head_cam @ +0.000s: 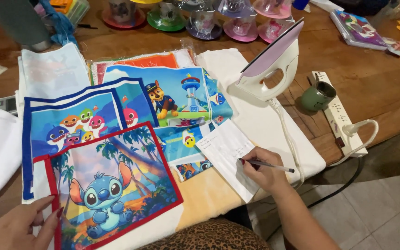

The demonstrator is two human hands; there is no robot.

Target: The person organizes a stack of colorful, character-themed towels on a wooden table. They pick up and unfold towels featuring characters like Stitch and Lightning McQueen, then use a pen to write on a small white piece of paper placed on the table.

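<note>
My right hand (264, 171) grips a thin pen (270, 165) with its tip on a white paper slip (228, 155) that bears handwriting. My left hand (21, 227) lies flat on the lower left corner of a red-bordered printed cloth (116, 180) showing a blue cartoon creature among palm trees. Under it lies a blue-bordered cloth (70, 122) printed with cartoon sharks, and beyond that a cloth (177, 95) with a cartoon dog and a tower. All rest on a white padded cloth (260, 125) on the wooden table.
A white and lilac iron (271, 69) stands upright on the padded cloth, its cord running to a power strip (336, 113). A green mug (318, 96) sits beside it. Several printed mugs on coloured saucers (204, 21) line the far edge. Tiled floor lies to the right.
</note>
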